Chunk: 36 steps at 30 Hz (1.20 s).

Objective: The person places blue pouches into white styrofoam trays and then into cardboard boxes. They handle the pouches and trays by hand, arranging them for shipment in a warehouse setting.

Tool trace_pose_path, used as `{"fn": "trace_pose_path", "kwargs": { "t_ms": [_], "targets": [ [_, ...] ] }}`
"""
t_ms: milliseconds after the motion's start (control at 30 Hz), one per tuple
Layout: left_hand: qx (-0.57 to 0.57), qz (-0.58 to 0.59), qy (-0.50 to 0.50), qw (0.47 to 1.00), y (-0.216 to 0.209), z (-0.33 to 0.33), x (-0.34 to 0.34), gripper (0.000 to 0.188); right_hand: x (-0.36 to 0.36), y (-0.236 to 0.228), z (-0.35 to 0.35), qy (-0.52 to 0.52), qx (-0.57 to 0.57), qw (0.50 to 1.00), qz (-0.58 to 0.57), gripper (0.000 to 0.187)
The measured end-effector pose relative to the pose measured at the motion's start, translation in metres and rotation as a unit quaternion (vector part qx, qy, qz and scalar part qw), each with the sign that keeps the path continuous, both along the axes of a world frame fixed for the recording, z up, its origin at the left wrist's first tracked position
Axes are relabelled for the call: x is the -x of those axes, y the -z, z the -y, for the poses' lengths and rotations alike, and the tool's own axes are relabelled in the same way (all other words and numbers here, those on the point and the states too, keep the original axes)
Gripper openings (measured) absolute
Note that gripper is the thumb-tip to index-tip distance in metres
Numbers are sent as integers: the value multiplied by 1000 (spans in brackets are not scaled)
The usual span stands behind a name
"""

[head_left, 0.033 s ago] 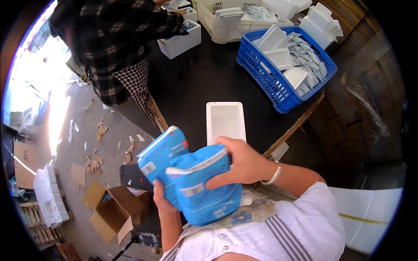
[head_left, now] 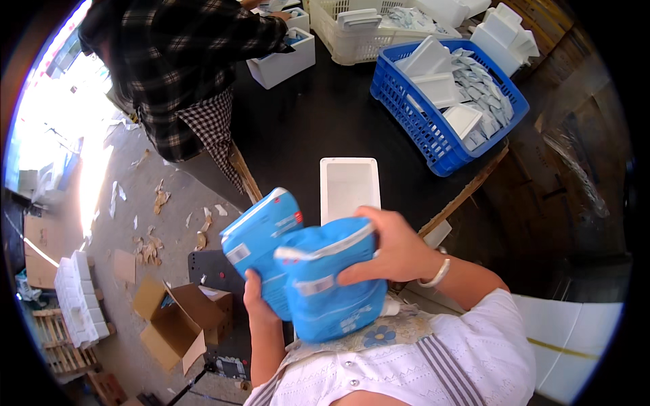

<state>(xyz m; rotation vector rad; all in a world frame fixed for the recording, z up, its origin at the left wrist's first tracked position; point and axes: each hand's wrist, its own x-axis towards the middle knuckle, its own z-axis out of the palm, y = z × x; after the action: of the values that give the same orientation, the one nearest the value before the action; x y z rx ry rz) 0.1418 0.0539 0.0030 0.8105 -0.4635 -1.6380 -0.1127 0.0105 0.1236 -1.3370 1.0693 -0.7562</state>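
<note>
Two plump blue pouches with pale sealed edges are held up in front of my chest. My left hand (head_left: 258, 301) is closed on the lower side of the left pouch (head_left: 263, 227), its thumb showing at the edge. The right pouch (head_left: 335, 298) overlaps it in front. Around that one's upper right corner my right hand (head_left: 399, 250) is wrapped, thumb on the front face. Just beyond the pouches an open white foam box (head_left: 349, 161) stands on the black table (head_left: 284, 135); the pouch and my hand hide its near end.
A blue crate (head_left: 420, 132) with foam lids and small packets sits at the far right, beside a cream crate (head_left: 352, 53). At the far left, a person in a plaid shirt (head_left: 176, 61) reaches toward white foam boxes (head_left: 288, 66). An open cardboard box (head_left: 179, 328) lies lower left.
Both pouches have moved slightly right and up with my hands, the right one a bit farther. My grip on each looks the same.
</note>
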Motion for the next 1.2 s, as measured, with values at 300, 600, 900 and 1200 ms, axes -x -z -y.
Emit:
{"fn": "trace_pose_path", "kwargs": {
  "t_ms": [300,600,900,1200],
  "targets": [
    [-54,-108,103,987,-14,63,72,62,149,-76,-22,151,306,931,-132,50],
    [-53,-183,204,960,-11,39,94,68,62,-86,-14,-333,679,558,-342,15],
    [51,-120,273,953,-12,0,65,83,91,-56,-62,-148,328,928,-96,61],
    [110,250,277,921,-11,26,55,78,35,20,-91,0,-18,998,66,88]
  ]
}}
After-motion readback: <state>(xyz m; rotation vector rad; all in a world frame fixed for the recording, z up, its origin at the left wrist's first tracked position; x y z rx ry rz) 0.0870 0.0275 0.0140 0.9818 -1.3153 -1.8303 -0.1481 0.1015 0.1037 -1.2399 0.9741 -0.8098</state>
